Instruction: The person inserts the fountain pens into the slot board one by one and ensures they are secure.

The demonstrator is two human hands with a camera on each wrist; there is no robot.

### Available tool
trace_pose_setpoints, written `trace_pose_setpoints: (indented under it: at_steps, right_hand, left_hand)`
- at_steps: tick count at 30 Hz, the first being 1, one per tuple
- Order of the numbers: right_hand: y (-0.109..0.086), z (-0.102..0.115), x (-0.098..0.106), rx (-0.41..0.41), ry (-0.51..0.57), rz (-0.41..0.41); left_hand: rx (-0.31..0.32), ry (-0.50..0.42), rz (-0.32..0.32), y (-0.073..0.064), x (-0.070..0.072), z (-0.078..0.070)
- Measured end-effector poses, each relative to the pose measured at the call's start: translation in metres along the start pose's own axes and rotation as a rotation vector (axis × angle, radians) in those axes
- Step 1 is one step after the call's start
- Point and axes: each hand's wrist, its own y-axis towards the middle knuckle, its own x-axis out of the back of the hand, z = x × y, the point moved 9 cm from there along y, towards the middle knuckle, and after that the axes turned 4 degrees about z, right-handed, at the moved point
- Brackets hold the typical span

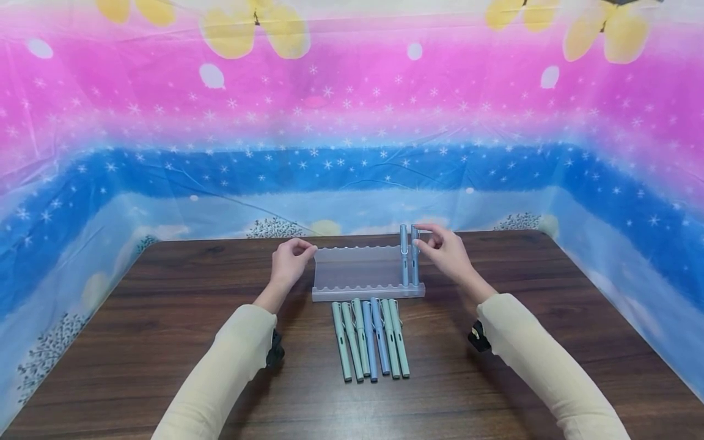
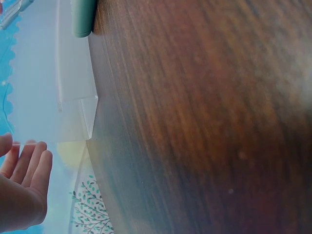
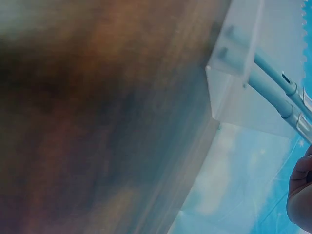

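Note:
A translucent pen stand (image 1: 357,269) with scalloped edges stands on the table. My left hand (image 1: 289,260) pinches its upper left corner between thumb and fingers; in the left wrist view that hand (image 2: 24,190) is beside the stand's end (image 2: 78,117). Two light blue pens lean upright in the rightmost slots. On the outer pen (image 1: 415,263), my right hand (image 1: 448,253) has thumb and forefinger at the capped upper part. The inner pen (image 1: 404,263) stands just left of it. In the right wrist view, both pens' lower ends show through the stand's front lip (image 3: 234,63).
In front of the stand, several green pens (image 1: 340,342) and blue pens (image 1: 370,342) lie side by side on the brown wooden table (image 1: 192,287). A pink and blue patterned cloth (image 1: 352,134) surrounds the table's back and sides.

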Motion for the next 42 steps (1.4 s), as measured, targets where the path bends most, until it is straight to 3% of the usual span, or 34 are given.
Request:
trace_pose_setpoints:
  at_steps: [11,27,33,42]
  right_hand:
    - [-0.025,0.006,-0.018,-0.008,0.009,0.098]
    - [-0.054,0.001,-0.055,-0.158,0.105,0.379]
    - [-0.061,0.006,-0.069,-0.186,0.087,0.497]
    - [-0.065,0.004,-0.078,-0.233,-0.009,0.522]
  left_hand:
    - [0.0,0.008,-0.005,0.0,0.0,0.0]
    - [0.002,0.019,-0.009,0.0,0.0,0.0]
    - [0.003,0.023,-0.01,0.0,0.0,0.0]
    - [0.009,0.018,-0.009,0.0,0.0,0.0]
